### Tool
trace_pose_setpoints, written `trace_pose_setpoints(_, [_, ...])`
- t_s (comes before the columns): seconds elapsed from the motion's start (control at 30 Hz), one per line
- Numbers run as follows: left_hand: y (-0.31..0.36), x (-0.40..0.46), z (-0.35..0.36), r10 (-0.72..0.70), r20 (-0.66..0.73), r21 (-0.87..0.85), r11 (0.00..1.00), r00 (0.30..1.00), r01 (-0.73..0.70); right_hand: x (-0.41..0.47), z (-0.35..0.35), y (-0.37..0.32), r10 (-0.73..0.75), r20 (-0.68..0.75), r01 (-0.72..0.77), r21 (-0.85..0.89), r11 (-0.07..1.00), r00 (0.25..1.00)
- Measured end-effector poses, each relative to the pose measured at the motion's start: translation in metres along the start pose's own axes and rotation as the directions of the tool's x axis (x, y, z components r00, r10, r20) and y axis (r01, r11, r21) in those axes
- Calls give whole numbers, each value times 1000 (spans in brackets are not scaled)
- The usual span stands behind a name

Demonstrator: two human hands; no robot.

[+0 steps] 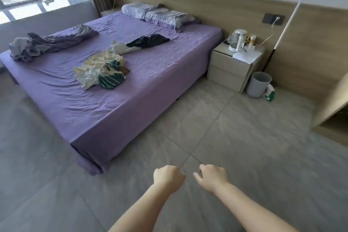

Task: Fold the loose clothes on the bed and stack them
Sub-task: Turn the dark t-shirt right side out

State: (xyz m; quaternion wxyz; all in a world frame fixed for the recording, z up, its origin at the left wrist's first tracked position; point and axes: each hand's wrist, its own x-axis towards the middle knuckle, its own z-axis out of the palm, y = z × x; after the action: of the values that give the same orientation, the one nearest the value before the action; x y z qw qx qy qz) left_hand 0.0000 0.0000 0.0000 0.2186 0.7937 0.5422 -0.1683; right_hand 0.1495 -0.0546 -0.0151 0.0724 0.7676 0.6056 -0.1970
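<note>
A bed [120, 111] with a purple sheet fills the left and middle of the head view. Loose clothes lie crumpled near its middle: a cream garment [94, 69], a green piece with white stripes [111, 81] and a black garment [148, 40] further back. I stand on the tiled floor off the bed's near corner. My left hand [167, 177] and my right hand [213, 176] are held out low in front of me, side by side, fingers loosely curled, holding nothing. Both are well short of the clothes.
A rumpled purple-grey duvet [47, 43] lies on the bed's far left side, and pillows [160, 16] sit at the head. To the right stand a nightstand [231, 69] with a kettle [237, 40], and a grey bin [259, 84]. Grey floor tiles [244, 147] stretch between me and them.
</note>
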Motion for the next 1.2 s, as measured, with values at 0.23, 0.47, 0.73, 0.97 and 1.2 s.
trace_pose_setpoints(0.23, [-15,40,3,-31,79,-53,998,996,35,26,2,-9,55,27,-56,38,998,998])
trace_pose_setpoints(0.47, [0,86,0,-62,117,-62,996,991,69,63,-6,18,92,107,-100,64,993,990])
trace_pose_setpoints(0.73, [58,163,-34,-91,91,-36,995,992,95,140,-44,82,28,118,-38,86,996,993])
trace_pose_setpoints(0.97, [115,221,-67,-130,83,-33,991,988,133,203,-79,145,-3,136,-11,108,994,991])
trace_pose_setpoints(1.2, [148,269,-96,-129,92,-19,991,987,131,254,-107,183,10,143,-25,110,994,990])
